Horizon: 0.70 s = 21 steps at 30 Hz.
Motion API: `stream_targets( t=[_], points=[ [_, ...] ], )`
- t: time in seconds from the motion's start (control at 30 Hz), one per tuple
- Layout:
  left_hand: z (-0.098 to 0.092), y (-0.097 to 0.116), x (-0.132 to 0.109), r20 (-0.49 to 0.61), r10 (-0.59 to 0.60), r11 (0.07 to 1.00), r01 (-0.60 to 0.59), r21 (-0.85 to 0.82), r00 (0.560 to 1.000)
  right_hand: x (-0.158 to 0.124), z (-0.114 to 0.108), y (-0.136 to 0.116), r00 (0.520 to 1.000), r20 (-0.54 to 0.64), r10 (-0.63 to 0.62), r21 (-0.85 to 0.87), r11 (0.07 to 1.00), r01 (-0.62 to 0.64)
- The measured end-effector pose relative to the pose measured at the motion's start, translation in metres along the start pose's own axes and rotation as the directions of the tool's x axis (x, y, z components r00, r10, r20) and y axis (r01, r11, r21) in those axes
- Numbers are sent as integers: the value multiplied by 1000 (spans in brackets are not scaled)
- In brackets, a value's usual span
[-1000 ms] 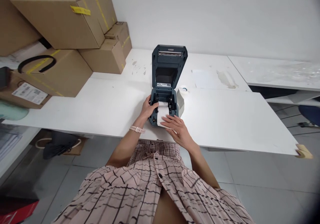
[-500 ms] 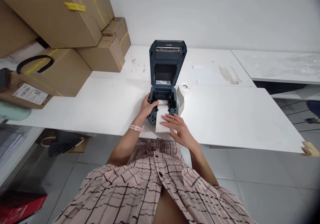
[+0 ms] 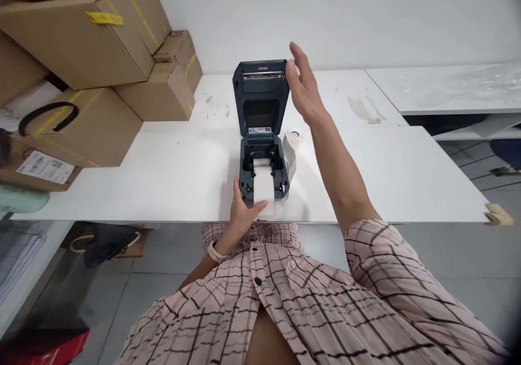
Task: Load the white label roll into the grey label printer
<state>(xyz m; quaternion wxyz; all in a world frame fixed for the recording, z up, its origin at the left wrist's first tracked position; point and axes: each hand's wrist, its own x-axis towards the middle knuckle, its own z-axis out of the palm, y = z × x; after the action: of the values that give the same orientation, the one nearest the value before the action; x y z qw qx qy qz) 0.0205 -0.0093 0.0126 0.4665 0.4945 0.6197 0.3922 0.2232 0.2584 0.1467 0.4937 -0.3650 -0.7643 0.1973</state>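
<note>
Dark blue-grey is shown here by the printer (image 3: pixel 260 114), plain white by the paper strip (image 3: pixel 264 186), white again by the table (image 3: pixel 191 180); pale pink, checked in black, is flashed by the shirt (image 3: pixel 211 311), and brown boxes (image 3: pixel 97 126) are striped with yellow tape (image 3: pixel 105 18)

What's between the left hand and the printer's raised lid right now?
In the head view, the printer's open base lies between the left hand and raised lid, with white paper running out over its front edge.
</note>
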Motion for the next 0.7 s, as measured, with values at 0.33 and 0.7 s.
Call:
stream_targets(
  t=[0.33,0.7],
  points=[
    [-8,-15,3,70,65,995,-58,-87,995,-91,13,-59,998,-37,40,-81,996,-43],
    [-12,9,32,-81,107,969,-122,-215,991,-233,74,-62,984,-121,130,-218,964,-154]
  ],
)
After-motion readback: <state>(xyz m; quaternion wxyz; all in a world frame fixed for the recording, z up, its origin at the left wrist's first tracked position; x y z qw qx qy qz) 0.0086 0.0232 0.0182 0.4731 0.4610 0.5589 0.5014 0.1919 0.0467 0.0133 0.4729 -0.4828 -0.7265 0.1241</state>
